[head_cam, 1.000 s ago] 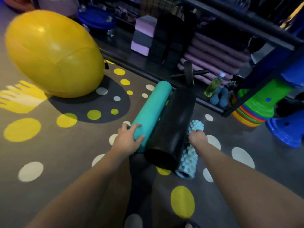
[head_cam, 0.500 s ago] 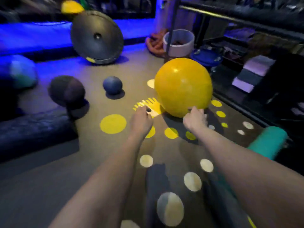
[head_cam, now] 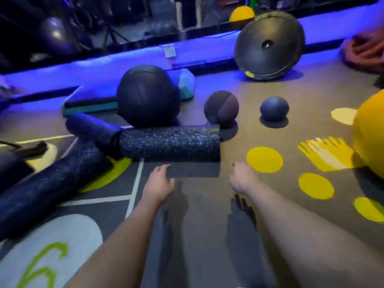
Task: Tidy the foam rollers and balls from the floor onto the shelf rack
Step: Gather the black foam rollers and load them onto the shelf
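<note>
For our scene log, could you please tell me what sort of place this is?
Probably a gym or fitness studio: a speckled foam roller, a large black ball and yellow floor dots.

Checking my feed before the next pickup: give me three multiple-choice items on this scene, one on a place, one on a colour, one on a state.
1. Where does the speckled roller lie?
A. flat on the floor, crosswise
B. on a shelf
C. upright against the wall

2. What colour is the big ball at the right edge?
A. black
B. yellow
C. green

3. How are the left hand and right hand?
A. both gripping the roller
B. left holding a ball
C. both holding nothing

Key:
1 A, it lies flat across the floor just ahead of both hands.
2 B, its surface shows yellow.
3 C, neither hand's fingers close round anything.
</note>
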`<action>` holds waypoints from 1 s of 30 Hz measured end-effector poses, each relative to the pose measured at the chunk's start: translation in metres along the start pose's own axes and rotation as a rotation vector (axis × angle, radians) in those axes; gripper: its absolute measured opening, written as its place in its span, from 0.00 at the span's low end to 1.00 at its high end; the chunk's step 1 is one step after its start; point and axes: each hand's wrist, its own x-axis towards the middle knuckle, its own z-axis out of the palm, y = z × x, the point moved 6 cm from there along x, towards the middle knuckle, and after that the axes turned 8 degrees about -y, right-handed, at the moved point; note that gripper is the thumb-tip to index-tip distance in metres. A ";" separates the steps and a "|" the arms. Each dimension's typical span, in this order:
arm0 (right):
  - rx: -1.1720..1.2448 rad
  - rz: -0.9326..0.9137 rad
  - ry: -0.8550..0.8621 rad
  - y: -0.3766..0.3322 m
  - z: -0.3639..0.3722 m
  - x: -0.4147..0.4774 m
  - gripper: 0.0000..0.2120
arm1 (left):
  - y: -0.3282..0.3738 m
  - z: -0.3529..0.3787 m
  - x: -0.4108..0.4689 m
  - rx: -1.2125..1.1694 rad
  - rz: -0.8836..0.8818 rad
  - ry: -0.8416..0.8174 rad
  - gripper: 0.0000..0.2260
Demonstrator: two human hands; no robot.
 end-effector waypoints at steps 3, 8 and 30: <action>0.241 -0.070 -0.013 -0.032 0.012 0.021 0.29 | -0.021 0.001 0.005 -0.090 -0.006 0.048 0.28; 0.715 -0.043 0.018 -0.038 -0.001 0.051 0.34 | -0.040 -0.021 0.067 -0.251 -0.046 0.157 0.34; 0.519 -0.143 0.166 -0.027 -0.023 0.091 0.29 | -0.085 0.061 0.032 -1.247 -0.676 0.373 0.58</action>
